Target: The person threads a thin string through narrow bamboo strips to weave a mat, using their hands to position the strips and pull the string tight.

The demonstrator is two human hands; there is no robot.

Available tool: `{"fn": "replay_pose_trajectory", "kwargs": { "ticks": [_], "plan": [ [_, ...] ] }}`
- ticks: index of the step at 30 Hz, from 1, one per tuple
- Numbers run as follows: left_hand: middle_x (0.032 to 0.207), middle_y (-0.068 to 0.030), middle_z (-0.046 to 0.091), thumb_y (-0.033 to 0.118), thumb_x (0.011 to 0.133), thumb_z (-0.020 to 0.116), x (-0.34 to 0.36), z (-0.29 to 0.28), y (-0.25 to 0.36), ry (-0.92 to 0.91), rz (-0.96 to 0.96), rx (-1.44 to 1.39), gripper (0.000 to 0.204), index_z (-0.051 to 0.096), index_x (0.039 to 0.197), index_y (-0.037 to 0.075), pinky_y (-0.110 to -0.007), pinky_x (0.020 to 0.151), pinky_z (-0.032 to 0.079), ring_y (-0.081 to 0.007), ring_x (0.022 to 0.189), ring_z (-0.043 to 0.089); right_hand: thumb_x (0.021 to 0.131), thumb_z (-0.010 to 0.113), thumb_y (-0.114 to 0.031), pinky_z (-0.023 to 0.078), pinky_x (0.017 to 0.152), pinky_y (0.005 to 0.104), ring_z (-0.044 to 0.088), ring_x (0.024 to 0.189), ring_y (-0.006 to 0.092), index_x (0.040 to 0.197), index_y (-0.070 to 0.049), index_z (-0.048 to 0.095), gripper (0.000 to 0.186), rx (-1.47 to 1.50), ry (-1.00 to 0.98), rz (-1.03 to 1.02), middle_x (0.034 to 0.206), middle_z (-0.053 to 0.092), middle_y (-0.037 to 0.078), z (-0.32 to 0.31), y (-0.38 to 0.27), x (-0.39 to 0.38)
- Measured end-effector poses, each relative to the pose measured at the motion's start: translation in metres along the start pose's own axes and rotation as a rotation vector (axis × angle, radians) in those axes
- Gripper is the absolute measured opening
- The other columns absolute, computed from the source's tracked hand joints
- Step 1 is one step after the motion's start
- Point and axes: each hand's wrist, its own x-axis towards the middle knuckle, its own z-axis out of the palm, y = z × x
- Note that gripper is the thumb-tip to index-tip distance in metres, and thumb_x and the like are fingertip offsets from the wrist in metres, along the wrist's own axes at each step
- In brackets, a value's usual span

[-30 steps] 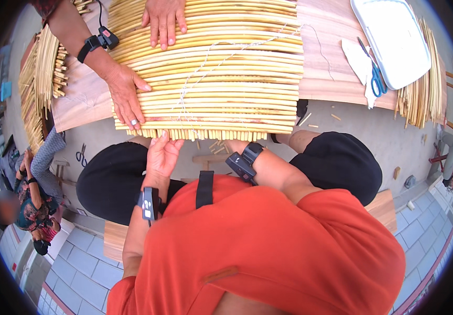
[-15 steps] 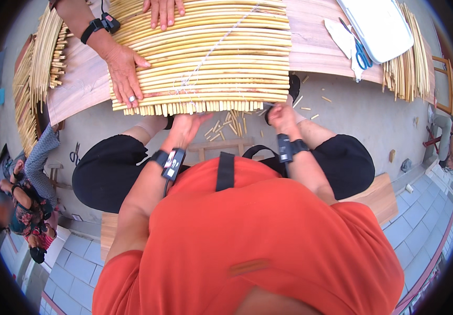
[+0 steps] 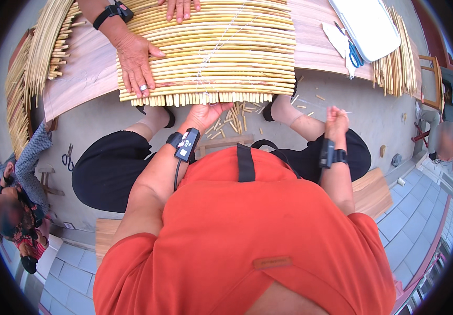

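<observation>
A mat of yellow sticks (image 3: 253, 63), laid side by side and crossed by white string (image 3: 218, 47), reaches over the near table edge. At that edge my left hand (image 3: 204, 114) is closed on the mat's underside, its fingertips partly hidden. My right hand (image 3: 336, 125) is raised off to the right, over my knee, pinching a thin pale thread that runs back toward the mat. Across from me, another person's hand (image 3: 136, 63) presses flat on the mat's left part. That person's other hand (image 3: 179, 8) rests at the far side.
On the wooden table (image 3: 318, 47) lie blue-handled scissors (image 3: 355, 55) beside a white plastic box (image 3: 371, 29). Stick bundles stand at left (image 3: 45, 47) and right (image 3: 397, 60). Cut stick pieces (image 3: 234, 122) litter the floor below. Dark scissors (image 3: 68, 157) lie at left. People sit on both sides.
My right hand has swung from the mat's edge out to the right, drawing the thread with it. My left hand has shifted slightly right and closed at the edge. The other person's hands stay on the mat.
</observation>
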Motion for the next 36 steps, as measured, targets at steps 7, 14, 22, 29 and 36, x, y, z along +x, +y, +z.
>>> {"fn": "replay_pose_trajectory", "kwargs": {
  "ticks": [7,14,22,29,36],
  "plan": [
    [0.109,-0.0093,0.059,0.031,0.078,0.066,0.005,-0.02,0.002,0.113,0.09,0.122,0.042,0.055,0.111,0.006,-0.043,0.082,0.047,-0.0242,0.096,0.057,0.091,0.043,-0.009,0.052,0.065,0.0383,0.056,0.067,0.0172,0.096,-0.006,0.047,0.007,-0.075,-0.044,0.161,0.076,0.054,0.005,0.065,0.056,-0.09],
    [0.081,-0.0038,0.062,0.028,0.08,0.065,-0.005,-0.013,0.015,0.034,0.04,0.057,0.026,0.058,0.095,0.008,-0.033,0.066,0.048,-0.0147,0.071,0.056,0.084,0.056,-0.007,0.043,0.045,0.0202,0.049,0.051,0.0068,0.094,0.0,0.058,0.012,-0.405,-0.626,-0.254,0.072,0.057,0.004,0.174,-0.011,-0.137],
    [0.109,-0.0071,0.057,0.01,0.083,0.057,-0.04,0.004,0.034,0.303,-0.385,0.82,0.036,0.048,0.117,0.005,-0.034,0.07,0.051,-0.018,0.086,0.056,0.079,0.061,-0.023,0.047,0.059,0.0333,0.06,0.062,0.0244,0.087,-0.009,0.065,0.017,-1.077,-0.89,-0.62,0.069,0.062,0.012,0.266,0.047,-0.16],
    [0.106,-0.0076,0.06,0.015,0.084,0.057,-0.089,0.086,0.095,0.013,-0.602,0.983,0.04,0.048,0.121,0.003,-0.027,0.065,0.049,-0.0162,0.079,0.061,0.082,0.061,-0.015,0.039,0.051,0.0217,0.047,0.058,0.003,0.09,-0.002,0.062,0.016,-0.88,-0.813,-0.528,0.062,0.054,-0.005,0.226,0.03,-0.137],
    [0.078,-0.0078,0.063,0.021,0.084,0.06,-0.058,0.127,0.099,0.247,-0.246,0.903,0.026,0.056,0.103,0.003,-0.023,0.058,0.049,-0.013,0.067,0.062,0.082,0.06,-0.014,0.035,0.048,0.0195,0.043,0.053,0.0029,0.078,-0.004,0.062,0.011,-0.806,-0.65,-0.228,0.061,0.052,-0.003,0.113,-0.02,-0.088]
  ]
}}
